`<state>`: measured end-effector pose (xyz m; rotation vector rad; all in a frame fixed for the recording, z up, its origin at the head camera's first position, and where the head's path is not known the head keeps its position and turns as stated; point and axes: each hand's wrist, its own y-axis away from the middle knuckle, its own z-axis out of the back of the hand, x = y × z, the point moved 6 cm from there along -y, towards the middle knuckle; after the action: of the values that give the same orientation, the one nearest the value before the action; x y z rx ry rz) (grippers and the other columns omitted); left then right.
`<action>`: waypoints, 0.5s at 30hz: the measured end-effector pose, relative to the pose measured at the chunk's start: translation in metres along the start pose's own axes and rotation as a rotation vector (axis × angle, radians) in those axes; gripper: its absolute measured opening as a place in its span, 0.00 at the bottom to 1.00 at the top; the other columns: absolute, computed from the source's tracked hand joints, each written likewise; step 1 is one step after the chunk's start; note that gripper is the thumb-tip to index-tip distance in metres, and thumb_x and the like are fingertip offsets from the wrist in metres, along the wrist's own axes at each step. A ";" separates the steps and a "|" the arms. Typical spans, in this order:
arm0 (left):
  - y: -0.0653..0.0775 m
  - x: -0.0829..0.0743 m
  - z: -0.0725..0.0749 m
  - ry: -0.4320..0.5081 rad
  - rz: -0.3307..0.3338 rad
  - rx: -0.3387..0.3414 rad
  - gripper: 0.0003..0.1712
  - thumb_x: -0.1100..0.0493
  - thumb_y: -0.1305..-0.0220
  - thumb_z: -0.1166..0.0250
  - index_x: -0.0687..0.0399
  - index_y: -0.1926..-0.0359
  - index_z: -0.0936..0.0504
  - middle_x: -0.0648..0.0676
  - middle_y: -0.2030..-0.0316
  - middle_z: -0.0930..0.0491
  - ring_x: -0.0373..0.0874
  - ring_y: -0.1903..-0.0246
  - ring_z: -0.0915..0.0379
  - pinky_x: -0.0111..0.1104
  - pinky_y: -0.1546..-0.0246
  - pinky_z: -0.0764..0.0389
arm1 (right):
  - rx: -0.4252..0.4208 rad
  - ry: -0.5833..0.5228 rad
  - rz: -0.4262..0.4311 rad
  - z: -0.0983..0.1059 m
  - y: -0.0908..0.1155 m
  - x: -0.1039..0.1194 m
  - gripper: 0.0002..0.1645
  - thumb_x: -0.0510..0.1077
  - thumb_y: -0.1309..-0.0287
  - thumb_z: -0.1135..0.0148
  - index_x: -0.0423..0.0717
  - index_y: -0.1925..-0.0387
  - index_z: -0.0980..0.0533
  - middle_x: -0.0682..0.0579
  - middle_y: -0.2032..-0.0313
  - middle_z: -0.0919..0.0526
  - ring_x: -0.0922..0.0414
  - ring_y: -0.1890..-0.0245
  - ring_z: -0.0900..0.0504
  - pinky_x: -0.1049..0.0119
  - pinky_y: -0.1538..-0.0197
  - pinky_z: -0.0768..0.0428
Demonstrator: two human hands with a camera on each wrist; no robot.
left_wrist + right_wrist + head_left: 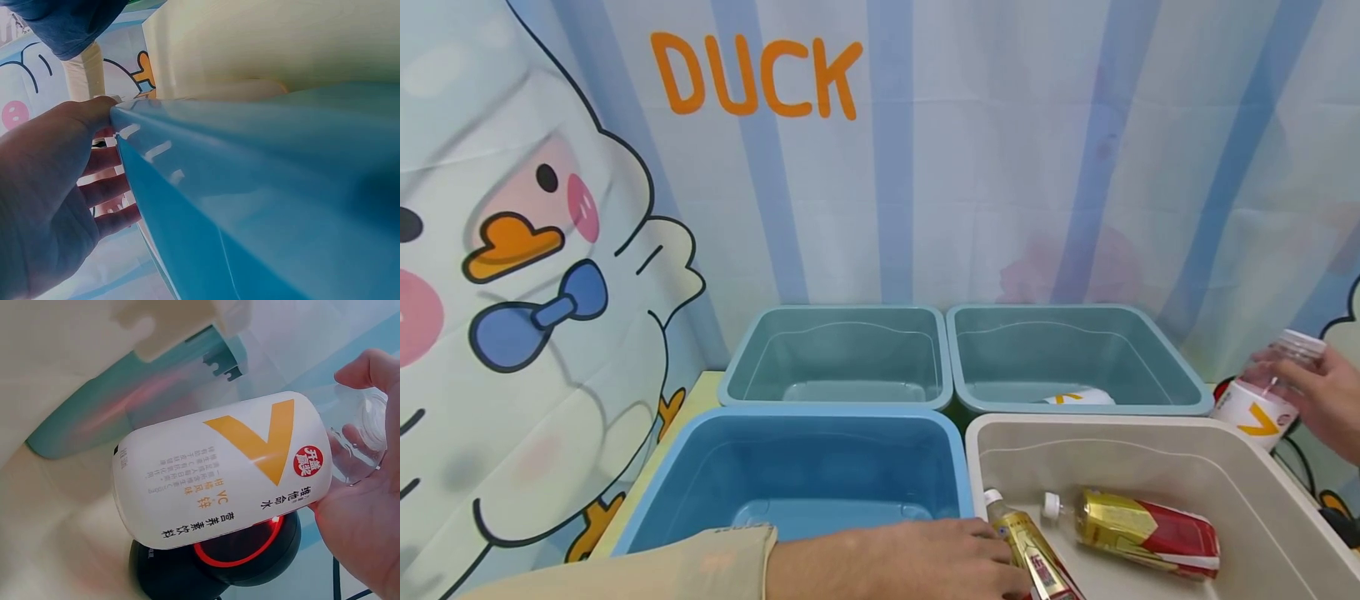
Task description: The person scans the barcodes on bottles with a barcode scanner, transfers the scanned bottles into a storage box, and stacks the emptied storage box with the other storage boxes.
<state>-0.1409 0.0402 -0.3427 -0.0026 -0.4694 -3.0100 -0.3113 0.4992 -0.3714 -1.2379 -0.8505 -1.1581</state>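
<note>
At the right edge of the head view, my right hand [1326, 400] grips a plastic drink bottle [1258, 414] by its clear upper part. Its white label with an orange V faces the right wrist camera, the bottle [225, 472] lying tilted across that view. My left hand [910, 560] reaches over the adjoining rims of the blue bin [700, 442] and the beige bin [1112, 423]. Its fingers lie beside a gold-and-red bottle [1026, 542]; whether they touch it is unclear. In the left wrist view, the left hand's fingers extend loosely at the blue bin's edge.
Another gold-and-red bottle [1150, 533] lies in the beige bin. Behind stand two teal bins [835, 310]; the right one [1045, 312] holds a white-labelled item [1082, 397]. Beneath the held bottle sits a black device with a glowing red ring [240, 550]. A duck-print curtain [970, 167] hangs behind.
</note>
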 end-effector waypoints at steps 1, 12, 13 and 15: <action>0.000 0.000 0.000 -0.001 0.001 0.002 0.30 0.40 0.24 0.39 0.41 0.27 0.26 0.38 0.33 0.26 0.29 0.34 0.35 0.22 0.30 0.44 | 0.001 0.006 -0.001 -0.001 0.000 0.002 0.17 0.34 0.23 0.46 0.59 0.46 0.34 0.66 0.59 0.19 0.67 0.64 0.19 0.79 0.62 0.21; 0.001 -0.001 0.000 -0.020 -0.011 0.001 0.30 0.40 0.24 0.40 0.40 0.27 0.26 0.38 0.33 0.26 0.29 0.34 0.35 0.22 0.30 0.44 | -0.054 0.172 0.028 0.012 -0.008 0.012 0.21 0.35 0.24 0.45 0.68 0.47 0.35 0.77 0.61 0.20 0.74 0.65 0.21 0.82 0.64 0.23; 0.001 -0.001 0.000 -0.015 -0.011 0.000 0.30 0.40 0.24 0.40 0.41 0.27 0.26 0.38 0.33 0.26 0.29 0.34 0.35 0.22 0.30 0.44 | -0.057 0.177 0.045 0.014 -0.009 0.015 0.20 0.34 0.24 0.44 0.65 0.48 0.33 0.76 0.61 0.19 0.73 0.66 0.21 0.81 0.64 0.22; 0.001 -0.001 0.000 -0.012 -0.014 0.001 0.30 0.40 0.24 0.39 0.41 0.27 0.26 0.38 0.33 0.26 0.29 0.34 0.35 0.23 0.30 0.44 | -0.077 0.183 0.071 0.018 -0.011 0.021 0.20 0.32 0.26 0.43 0.63 0.50 0.31 0.75 0.63 0.18 0.72 0.68 0.20 0.80 0.66 0.22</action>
<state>-0.1397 0.0397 -0.3427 -0.0175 -0.4733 -3.0248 -0.3154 0.5132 -0.3455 -1.1945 -0.6256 -1.2353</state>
